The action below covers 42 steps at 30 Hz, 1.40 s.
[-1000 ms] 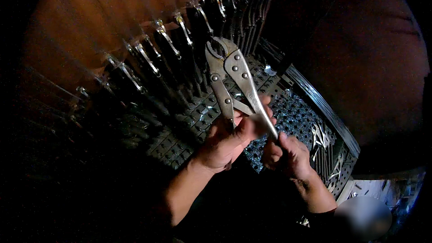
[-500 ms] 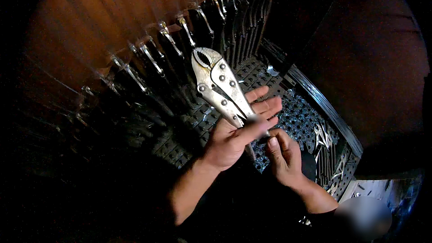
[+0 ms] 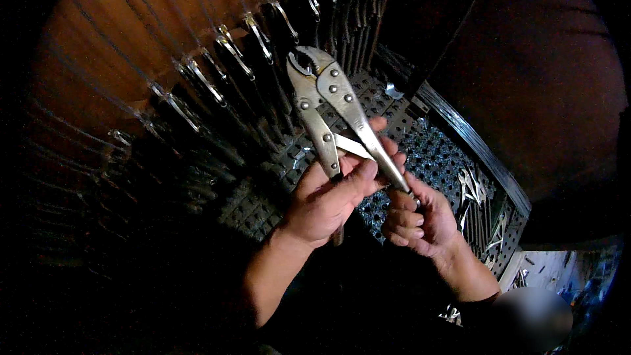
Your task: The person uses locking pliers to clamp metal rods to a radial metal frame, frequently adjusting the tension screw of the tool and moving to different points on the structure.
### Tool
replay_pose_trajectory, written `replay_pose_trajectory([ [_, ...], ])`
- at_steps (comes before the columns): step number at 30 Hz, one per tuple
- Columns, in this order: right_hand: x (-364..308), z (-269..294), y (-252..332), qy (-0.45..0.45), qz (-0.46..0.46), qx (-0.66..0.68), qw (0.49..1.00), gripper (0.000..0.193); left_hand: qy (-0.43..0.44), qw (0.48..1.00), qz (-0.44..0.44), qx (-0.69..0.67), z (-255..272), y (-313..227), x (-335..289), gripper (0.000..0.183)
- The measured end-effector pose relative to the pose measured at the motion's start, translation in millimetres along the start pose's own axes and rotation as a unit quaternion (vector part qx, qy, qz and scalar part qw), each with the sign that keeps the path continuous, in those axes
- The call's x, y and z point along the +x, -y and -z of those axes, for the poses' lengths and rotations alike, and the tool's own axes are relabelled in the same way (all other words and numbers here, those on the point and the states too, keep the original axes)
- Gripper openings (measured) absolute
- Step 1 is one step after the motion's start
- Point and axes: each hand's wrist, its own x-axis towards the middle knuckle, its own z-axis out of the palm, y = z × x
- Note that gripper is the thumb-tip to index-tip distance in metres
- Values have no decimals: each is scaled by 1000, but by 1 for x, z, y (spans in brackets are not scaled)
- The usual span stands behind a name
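Observation:
A pair of silver locking pliers (image 3: 361, 121) points up and away from me, its toothed jaws parted a little and its handles spread. A pale link bar shows between the handles. My left hand (image 3: 325, 209) is closed round the left handle, thumb across the front and fingers behind the tool. My right hand (image 3: 427, 220) grips the lower end of the right handle near its adjusting screw, with thumb and fingers curled in. The bottom tip of the left handle sticks out below my left palm.
Shiny metal pieces (image 3: 206, 83) hang in a row on thin wires at the left and back. Below my hands lies a perforated metal grating (image 3: 430, 158). Loose plier parts (image 3: 468, 187) lie on its right side, beside a long metal edge (image 3: 470, 138).
The plier handles have spread apart and the jaws have opened. My right hand has shifted up and closed on the right handle's end. My left fingers have curled in from a stretched position.

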Motion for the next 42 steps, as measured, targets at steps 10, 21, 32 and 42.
replay_pose_trajectory([
  [10,5,-12,-18,-99,440,-522,724,25,-106,991,-69,53,2,10,9,32],
  [21,-2,-31,-35,-146,372,-645,652,20,-151,984,-50,75,-20,12,7,45],
  [32,0,13,-18,-199,607,-648,415,20,-126,952,-44,274,-32,18,-20,27],
  [42,-6,18,-12,-171,506,-557,636,31,-125,899,-52,417,-23,14,-14,12],
])
